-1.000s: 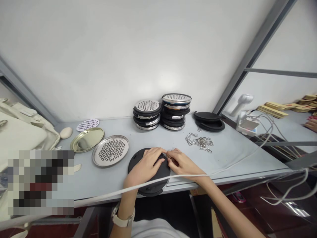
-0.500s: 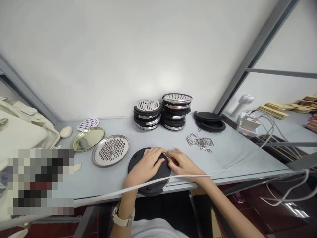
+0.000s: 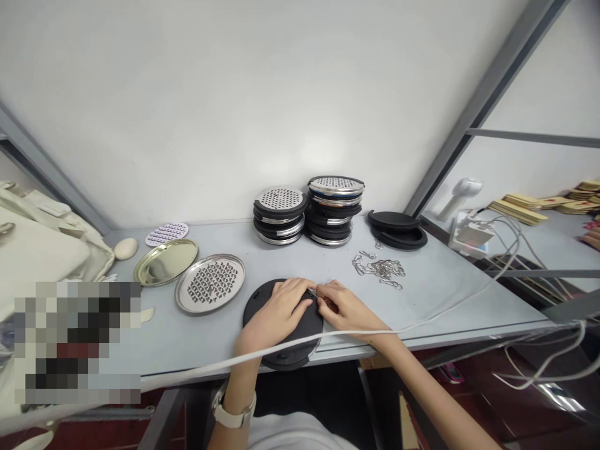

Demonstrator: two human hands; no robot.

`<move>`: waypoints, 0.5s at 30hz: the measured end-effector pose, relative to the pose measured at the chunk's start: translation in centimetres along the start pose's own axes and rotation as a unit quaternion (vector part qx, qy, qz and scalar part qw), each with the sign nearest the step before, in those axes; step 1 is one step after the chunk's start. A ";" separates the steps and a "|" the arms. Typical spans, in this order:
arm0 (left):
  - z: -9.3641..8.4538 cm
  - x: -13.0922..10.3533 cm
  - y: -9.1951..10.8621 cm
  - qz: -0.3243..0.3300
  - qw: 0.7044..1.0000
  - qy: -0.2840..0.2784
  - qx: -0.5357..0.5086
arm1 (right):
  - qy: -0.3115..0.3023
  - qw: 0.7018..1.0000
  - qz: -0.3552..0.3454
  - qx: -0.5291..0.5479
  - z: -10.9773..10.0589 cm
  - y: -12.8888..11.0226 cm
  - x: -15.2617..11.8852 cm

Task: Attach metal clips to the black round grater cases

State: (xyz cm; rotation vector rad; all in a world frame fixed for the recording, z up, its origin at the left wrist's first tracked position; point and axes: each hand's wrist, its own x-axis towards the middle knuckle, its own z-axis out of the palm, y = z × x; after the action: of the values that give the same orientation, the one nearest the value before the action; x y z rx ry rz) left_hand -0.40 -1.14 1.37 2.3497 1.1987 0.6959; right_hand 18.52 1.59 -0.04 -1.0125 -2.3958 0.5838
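A black round grater holder (image 3: 300, 331) lies at the table's front edge, with a strip of shiny metal at its right rim. My left hand (image 3: 284, 309) rests across its top and grips it, thumb and fingertips toward the upper right rim. At that rim my right hand (image 3: 344, 309) is closed in a pinch beside the left fingertips. A small shiny metal piece shows between the two hands, mostly covered by fingers. Right of them lies a pile of metal wire clips (image 3: 382, 269). To the left is a round metal grater plate (image 3: 210, 284) with raised teeth.
Two stacks of round graters (image 3: 281, 200) stand against the wall. Black holders (image 3: 396, 231) lie at the back right. A gold-coloured round plate (image 3: 166, 262) and a purple-white perforated disc (image 3: 167, 234) lie left. A white cable (image 3: 365, 332) crosses before my wrists.
Hardly anything differs. Both hands stay at the holder's upper right rim, and slightly more of the shiny metal piece shows between the fingers.
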 end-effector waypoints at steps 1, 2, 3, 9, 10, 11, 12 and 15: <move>0.0 0.0 0.0 0.001 1.000 -0.001 0.001 | 0.001 1.000 0.000 -0.002 0.0 0.0 0.0; 0.0 0.0 0.0 0.001 1.000 -0.002 0.003 | 0.001 1.000 0.000 -0.004 0.0 0.0 0.0; -0.1 0.0 0.0 0.001 1.000 -0.002 0.004 | 0.000 1.000 -0.001 -0.005 0.1 0.1 0.1; -0.1 -0.1 0.0 0.001 1.000 -0.002 0.007 | -0.004 1.000 -0.012 -0.003 0.1 0.3 0.0; -0.1 0.0 -0.1 0.001 1.000 -0.002 0.005 | -0.004 1.000 -0.011 -0.005 0.1 0.3 0.0; 0.0 0.0 -0.1 0.000 1.000 -0.002 0.004 | -0.005 1.000 -0.009 -0.005 0.1 0.4 0.0; 0.0 0.0 -0.1 0.000 1.000 -0.002 0.002 | -0.005 1.000 -0.007 -0.006 0.2 0.4 0.0; 0.0 0.0 -0.1 0.002 1.000 -0.001 0.001 | -0.006 1.000 -0.006 -0.007 0.2 0.6 0.0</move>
State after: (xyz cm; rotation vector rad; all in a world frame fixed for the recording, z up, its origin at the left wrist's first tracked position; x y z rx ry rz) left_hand -0.49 -1.08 1.31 2.3544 1.1959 0.6930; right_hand 18.69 1.91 -0.56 -1.0023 -2.4189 0.5712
